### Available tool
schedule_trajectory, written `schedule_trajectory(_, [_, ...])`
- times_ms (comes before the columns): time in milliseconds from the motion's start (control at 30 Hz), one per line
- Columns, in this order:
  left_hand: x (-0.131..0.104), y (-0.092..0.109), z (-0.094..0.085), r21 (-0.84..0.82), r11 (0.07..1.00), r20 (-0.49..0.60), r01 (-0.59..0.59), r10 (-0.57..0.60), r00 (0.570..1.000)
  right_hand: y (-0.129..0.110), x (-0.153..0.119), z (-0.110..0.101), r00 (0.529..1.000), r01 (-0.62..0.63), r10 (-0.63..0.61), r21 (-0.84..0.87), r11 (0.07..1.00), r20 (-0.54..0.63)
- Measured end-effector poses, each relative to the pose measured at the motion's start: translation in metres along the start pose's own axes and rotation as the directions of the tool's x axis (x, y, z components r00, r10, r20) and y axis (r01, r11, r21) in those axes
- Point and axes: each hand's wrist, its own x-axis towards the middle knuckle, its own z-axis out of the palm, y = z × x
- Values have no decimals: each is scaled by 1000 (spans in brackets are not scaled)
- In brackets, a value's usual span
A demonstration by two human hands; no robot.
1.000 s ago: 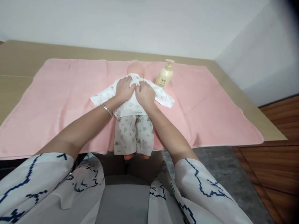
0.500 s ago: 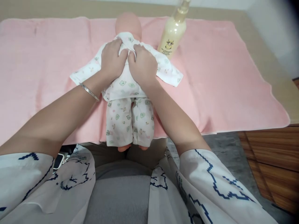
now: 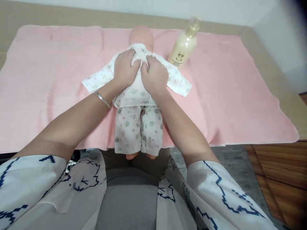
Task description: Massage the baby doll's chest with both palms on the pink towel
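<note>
A baby doll (image 3: 136, 92) lies face down, its bald head (image 3: 141, 34) pointing away from me. It wears a white printed shirt (image 3: 134, 97) and matching trousers (image 3: 128, 131), and its toes show at the cuffs. On the left of its upper back is my left hand (image 3: 126, 68), fingers curled over the cloth. My right hand (image 3: 155, 75) mirrors it on the right side, thumb close to my left thumb. Between them the shirt is creased along the middle of the back. The fingertips are partly hidden, so how much cloth they pinch is unclear.
A pale yellow pump bottle (image 3: 183, 48) with a cow picture stands beyond the doll's right sleeve. Under everything is a pink blanket (image 3: 227, 95) on a light wooden table (image 3: 292, 105). The doll's feet reach past the near edge, close to my lap.
The view has shifted, so the doll, bottle and blanket appear lower and mostly further right. Both hands stay on the doll's upper back in nearly the same pose.
</note>
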Motion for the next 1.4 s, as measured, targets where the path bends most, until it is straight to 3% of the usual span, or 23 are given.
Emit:
schedule_trajectory(333, [-5, -6, 9, -58, 997, -110, -49, 43, 993, 3, -4, -1, 996, 41, -34, 89, 995, -82])
schedule_trajectory(700, [-19, 3, 4, -113, 993, -79, 30, -39, 996, 8, -1, -6, 995, -22, 12, 107, 994, 96])
schedule_trajectory(967, [-21, 18, -5, -56, 993, -53, 106, -109, 993, -6, -10, -15, 994, -37, 36, 10, 999, 105])
schedule_trajectory(1067, [-24, 28, -9, -10, 997, -50, 72, -73, 996, -6, -10, -23, 991, 18, -14, -23, 1000, 135])
schedule_trajectory(1233, [-38, 39, -9, 46, 994, -82, -103, 107, 991, 7, 15, -30, 977, 31, -31, 5, 1000, 211])
schedule_trajectory(1400, [-13, 32, -21, 58, 998, 51, -8, 5, 999, -1, 23, -36, 970, 82, -61, -80, 993, 237])
